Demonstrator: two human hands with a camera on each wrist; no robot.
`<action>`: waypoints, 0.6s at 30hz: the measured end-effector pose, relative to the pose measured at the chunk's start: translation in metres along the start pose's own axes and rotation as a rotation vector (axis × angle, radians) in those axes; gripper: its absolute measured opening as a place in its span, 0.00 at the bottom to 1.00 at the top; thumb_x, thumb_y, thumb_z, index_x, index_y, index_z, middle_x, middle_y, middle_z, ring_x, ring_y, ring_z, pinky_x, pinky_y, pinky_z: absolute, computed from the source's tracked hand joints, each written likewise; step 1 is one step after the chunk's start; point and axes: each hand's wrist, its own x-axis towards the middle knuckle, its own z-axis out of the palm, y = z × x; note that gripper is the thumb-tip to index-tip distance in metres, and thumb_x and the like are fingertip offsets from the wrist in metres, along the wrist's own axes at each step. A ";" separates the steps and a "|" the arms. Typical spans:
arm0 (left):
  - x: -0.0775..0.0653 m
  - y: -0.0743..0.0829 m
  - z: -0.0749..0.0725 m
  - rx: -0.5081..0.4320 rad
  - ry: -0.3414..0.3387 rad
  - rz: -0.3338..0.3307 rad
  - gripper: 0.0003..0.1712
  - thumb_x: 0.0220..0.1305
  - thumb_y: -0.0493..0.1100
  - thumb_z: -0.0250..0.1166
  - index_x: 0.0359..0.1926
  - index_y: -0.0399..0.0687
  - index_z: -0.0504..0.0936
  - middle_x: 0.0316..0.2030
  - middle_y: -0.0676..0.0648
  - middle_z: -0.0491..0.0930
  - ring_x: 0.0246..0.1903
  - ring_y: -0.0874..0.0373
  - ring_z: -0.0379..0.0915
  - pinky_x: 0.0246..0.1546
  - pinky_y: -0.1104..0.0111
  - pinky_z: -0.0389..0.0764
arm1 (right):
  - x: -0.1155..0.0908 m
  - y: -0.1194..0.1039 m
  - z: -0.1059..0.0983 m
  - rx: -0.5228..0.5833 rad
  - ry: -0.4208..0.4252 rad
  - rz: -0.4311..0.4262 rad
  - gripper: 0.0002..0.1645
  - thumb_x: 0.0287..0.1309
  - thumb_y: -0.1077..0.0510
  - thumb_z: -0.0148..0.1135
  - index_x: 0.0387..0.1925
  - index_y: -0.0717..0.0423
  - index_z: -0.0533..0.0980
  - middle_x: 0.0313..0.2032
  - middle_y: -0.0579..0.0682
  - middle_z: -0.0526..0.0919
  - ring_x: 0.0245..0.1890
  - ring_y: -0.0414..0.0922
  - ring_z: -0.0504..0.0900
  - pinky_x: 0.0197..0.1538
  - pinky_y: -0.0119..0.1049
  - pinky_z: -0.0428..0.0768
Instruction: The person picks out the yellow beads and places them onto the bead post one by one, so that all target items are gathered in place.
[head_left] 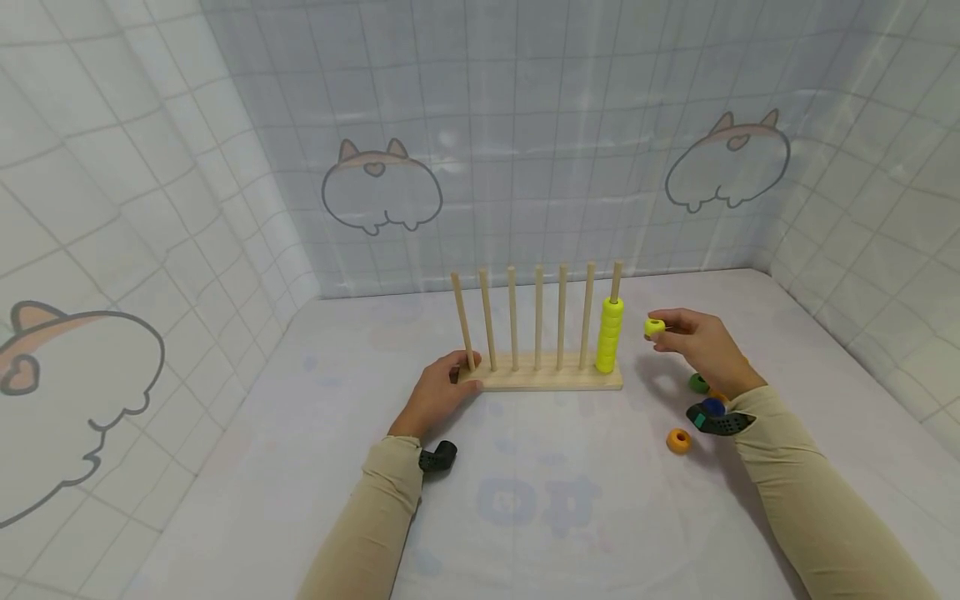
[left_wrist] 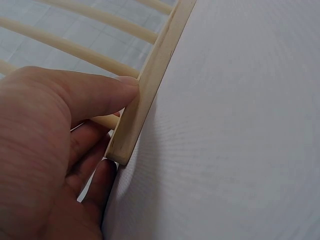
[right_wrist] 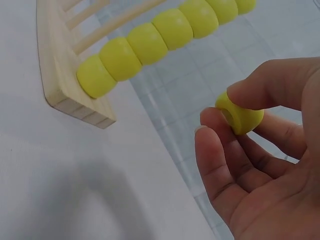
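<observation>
A wooden peg rack (head_left: 547, 382) with several upright pegs stands on the table. Its rightmost peg carries a stack of yellow beads (head_left: 609, 337), and the peg's top shows above them. My left hand (head_left: 438, 390) grips the left end of the rack's base; in the left wrist view the thumb (left_wrist: 107, 95) lies on the base (left_wrist: 131, 117) with fingers behind it. Right of the stack, my right hand (head_left: 705, 346) pinches a single yellow bead (right_wrist: 242, 117) between thumb and fingers, held in the air apart from the peg. The bead's hole shows.
On the table near my right wrist lie an orange bead (head_left: 678, 441), a green bead (head_left: 698, 383) and a blue bead (head_left: 713, 407), with another orange bead (head_left: 718, 397) partly hidden by the wrist. Tiled-pattern sheets (head_left: 495, 150) with cartoon prints rise behind and at both sides.
</observation>
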 end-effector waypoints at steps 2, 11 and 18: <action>0.000 0.000 0.000 0.002 0.000 0.001 0.22 0.61 0.43 0.71 0.57 0.53 0.81 0.57 0.49 0.79 0.52 0.51 0.76 0.57 0.55 0.73 | 0.000 -0.001 0.000 0.005 0.004 -0.005 0.31 0.72 0.51 0.59 0.69 0.59 0.67 0.62 0.61 0.75 0.55 0.54 0.79 0.62 0.50 0.73; 0.001 0.001 -0.001 -0.013 0.001 0.005 0.22 0.62 0.43 0.71 0.57 0.54 0.80 0.58 0.50 0.79 0.53 0.52 0.76 0.58 0.55 0.72 | -0.003 -0.009 -0.001 0.006 0.045 -0.068 0.31 0.72 0.50 0.58 0.69 0.59 0.68 0.59 0.60 0.76 0.53 0.55 0.79 0.57 0.38 0.78; 0.000 0.000 -0.001 -0.020 -0.006 0.003 0.22 0.62 0.43 0.71 0.57 0.54 0.80 0.58 0.49 0.79 0.52 0.52 0.76 0.58 0.55 0.72 | -0.003 -0.015 -0.001 0.006 0.075 -0.078 0.30 0.71 0.51 0.59 0.68 0.59 0.69 0.56 0.58 0.78 0.49 0.47 0.80 0.54 0.35 0.80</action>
